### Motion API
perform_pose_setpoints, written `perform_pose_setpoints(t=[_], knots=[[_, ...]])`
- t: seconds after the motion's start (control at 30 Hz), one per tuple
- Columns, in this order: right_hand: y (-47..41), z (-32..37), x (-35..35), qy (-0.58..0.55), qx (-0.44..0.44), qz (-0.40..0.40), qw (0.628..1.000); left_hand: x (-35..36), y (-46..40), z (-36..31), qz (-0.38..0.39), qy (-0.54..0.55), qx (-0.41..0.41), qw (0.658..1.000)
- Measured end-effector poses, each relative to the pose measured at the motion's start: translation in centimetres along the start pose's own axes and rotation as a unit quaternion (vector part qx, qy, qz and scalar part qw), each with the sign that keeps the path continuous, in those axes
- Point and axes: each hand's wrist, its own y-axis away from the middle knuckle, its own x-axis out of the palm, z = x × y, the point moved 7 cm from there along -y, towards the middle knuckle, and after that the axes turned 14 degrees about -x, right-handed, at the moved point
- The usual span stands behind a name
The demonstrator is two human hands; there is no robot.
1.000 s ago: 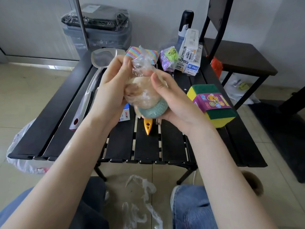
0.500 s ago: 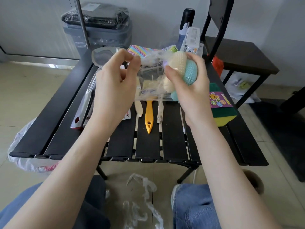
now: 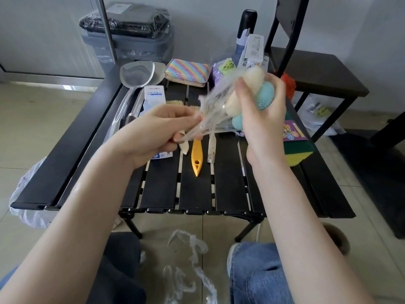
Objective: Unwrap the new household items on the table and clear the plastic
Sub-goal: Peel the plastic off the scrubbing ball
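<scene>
Scrubbers (image 3: 252,93) gripped in right hand (image 3: 260,119) above table (image 3: 197,194), cream and teal. Plastic (image 3: 214,115) pinched by left hand (image 3: 162,132), stretched taut between both. More plastic scraps (image 3: 188,255) on floor.

**Bright Bits on a Black Table**

The slatted table (image 3: 197,191) is black all over. On it lies a cloth (image 3: 187,72) striped diagonally in pink, yellow, blue and green, a yellow tool (image 3: 196,156), a silvery spatula (image 3: 138,74) and a white box (image 3: 154,94) with blue print. The sponge (image 3: 299,148) is green over yellow with a purple label. The scrubbers (image 3: 260,93) are cream and pale turquoise under clear wrap (image 3: 215,110). The chair (image 3: 313,73) is dark brown, the bin (image 3: 131,38) grey.
</scene>
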Motion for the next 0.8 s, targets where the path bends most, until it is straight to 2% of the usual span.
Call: perform_pose_setpoints(t=[0.1,0.23,0.37,0.53,0.6,0.7,0.8], knots=[[-0.3,-0.4,-0.7,-0.038,0.049,-0.033,0.998,0.5,0.2,-0.3,0.037,0.003,0.033,0.999],[0.1,0.2,0.4,-0.020,0.048,0.007,0.999,0.7,1.0,-1.5,0.034,0.079,0.080,0.993],[0.2,0.1,0.1,-0.040,0.077,-0.017,0.996,0.0,1.4,-2.2,-0.087,-0.050,0.094,0.990],[0.0,0.2,-1.1,-0.071,0.104,-0.075,0.989,-0.7,2.0,-2.8,-0.156,-0.082,0.116,0.978],[0.0,0.2,-1.1,-0.066,0.102,-0.064,0.990,-1.7,2.4,-3.3,-0.237,-0.100,0.157,0.954],[-0.1,0.9,-0.5,-0.016,0.057,-0.019,0.998,-3.0,3.3,-3.5,-0.390,-0.147,0.198,0.887],[-0.2,1.6,0.3,0.002,0.016,0.025,1.000,-3.9,3.3,-2.7,-0.468,-0.133,0.191,0.853]])
